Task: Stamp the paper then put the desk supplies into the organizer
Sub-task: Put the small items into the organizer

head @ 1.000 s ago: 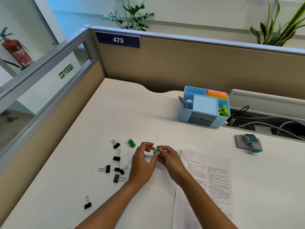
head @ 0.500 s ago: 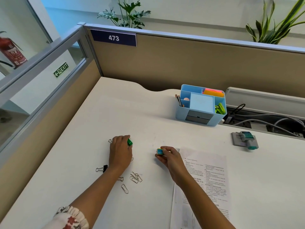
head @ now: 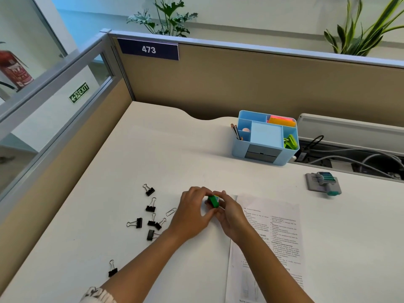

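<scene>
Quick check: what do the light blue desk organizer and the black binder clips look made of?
Light blue desk organizer: probably moulded plastic, smooth matte walls, rounded corners. Black binder clips: seemingly painted metal bodies with shiny bare wire handles.

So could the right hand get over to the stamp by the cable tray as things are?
Probably yes, once it lets go: the right hand is pinching a small green item with the left hand, but only bare desk and paper lie toward the stamp.

You've got a matt white desk [head: 175, 149], a glossy light-blue plastic organizer [head: 238, 147], matt black binder clips [head: 150, 208] with shiny wire handles, and printed paper [head: 273, 226] lying smooth.
</scene>
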Motion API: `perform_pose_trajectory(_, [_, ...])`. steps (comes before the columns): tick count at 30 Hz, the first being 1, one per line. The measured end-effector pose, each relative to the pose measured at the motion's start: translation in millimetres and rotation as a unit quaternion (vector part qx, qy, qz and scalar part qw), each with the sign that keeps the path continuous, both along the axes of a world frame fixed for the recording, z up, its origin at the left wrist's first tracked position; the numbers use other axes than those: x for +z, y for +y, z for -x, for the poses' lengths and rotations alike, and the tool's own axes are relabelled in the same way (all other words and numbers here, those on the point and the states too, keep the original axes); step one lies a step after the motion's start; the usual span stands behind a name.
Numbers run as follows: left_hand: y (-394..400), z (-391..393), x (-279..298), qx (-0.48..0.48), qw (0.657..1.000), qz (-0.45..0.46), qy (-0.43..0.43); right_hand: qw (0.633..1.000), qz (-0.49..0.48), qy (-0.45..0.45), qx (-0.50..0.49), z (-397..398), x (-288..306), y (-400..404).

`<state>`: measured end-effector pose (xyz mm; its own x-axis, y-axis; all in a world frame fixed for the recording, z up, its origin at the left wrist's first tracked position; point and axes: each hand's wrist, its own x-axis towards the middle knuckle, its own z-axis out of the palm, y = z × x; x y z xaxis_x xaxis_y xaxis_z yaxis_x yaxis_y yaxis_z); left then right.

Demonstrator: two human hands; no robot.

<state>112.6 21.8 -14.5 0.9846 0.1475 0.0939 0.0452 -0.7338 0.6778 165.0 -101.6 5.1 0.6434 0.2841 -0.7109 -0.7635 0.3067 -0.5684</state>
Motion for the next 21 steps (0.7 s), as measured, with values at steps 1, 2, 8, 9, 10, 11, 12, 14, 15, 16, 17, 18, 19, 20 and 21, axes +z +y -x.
perform_pose_trajectory(1, [-3.1,0.6,0.4,-0.001,1.0,-0.005,-0.006,1.0,-0.013,0.01,-0.011,-0.2,1.7,-1.0])
perform_pose_trajectory(2, [-5.4,0.8,0.9,0.002,1.0,-0.006,-0.011,0.999,-0.024,0.017,-0.021,-0.2,3.6,-2.3])
perform_pose_trajectory(8, [-5.7,-4.2,2.7,-0.015,1.0,-0.004,-0.025,0.997,-0.051,0.037,-0.053,-1.9,6.2,-8.3])
perform_pose_trajectory(9, [-4.0,-5.1,2.3,-0.018,0.999,-0.005,-0.03,0.996,-0.049,0.039,-0.057,-3.2,5.3,-9.5])
perform_pose_trajectory(10, [-2.4,-6.1,2.0,-0.016,0.999,-0.003,-0.036,0.996,-0.047,0.039,-0.059,-4.7,4.5,-11.1])
perform_pose_trajectory(11, [-1.0,-7.2,0.8,-0.008,0.999,0.003,-0.039,0.997,-0.044,0.037,-0.06,-6.0,4.1,-13.1])
perform_pose_trajectory(12, [0.0,-8.9,-0.8,0.004,0.999,0.01,-0.038,0.997,-0.043,0.033,-0.061,-7.7,4.2,-15.4])
perform_pose_trajectory(14, [2.6,-13.5,-6.1,0.037,0.999,0.018,-0.029,0.997,-0.037,0.021,-0.065,-11.1,5.4,-19.2])
perform_pose_trajectory(15, [4.6,-16.7,-9.7,0.052,0.998,0.015,-0.016,0.997,-0.031,0.011,-0.067,-13.2,6.6,-20.5])
perform_pose_trajectory(16, [7.3,-19.7,-13.5,0.06,0.998,0.008,0.007,0.998,-0.022,-0.005,-0.065,-15.9,7.5,-22.3])
perform_pose_trajectory(17, [9.8,-22.8,-16.9,0.056,0.998,-0.003,0.04,0.998,-0.011,-0.023,-0.062,-19.6,9.0,-24.1])
perform_pose_trajectory(18, [12.1,-25.7,-19.8,0.043,0.996,-0.018,0.079,0.997,0.002,-0.041,-0.058,-24.3,10.6,-26.2])
perform_pose_trajectory(19, [14.5,-28.5,-22.3,0.025,0.992,-0.032,0.115,0.997,0.013,-0.058,-0.056,-29.8,13.2,-28.4])
perform_pose_trajectory(20, [16.4,-31.9,-24.6,0.007,0.989,-0.041,0.141,0.995,0.024,-0.075,-0.056,-36.6,16.3,-31.1])
perform_pose_trajectory(21, [18.0,-35.2,-26.5,-0.007,0.987,-0.043,0.157,0.993,0.036,-0.093,-0.057,-44.5,20.7,-34.4])
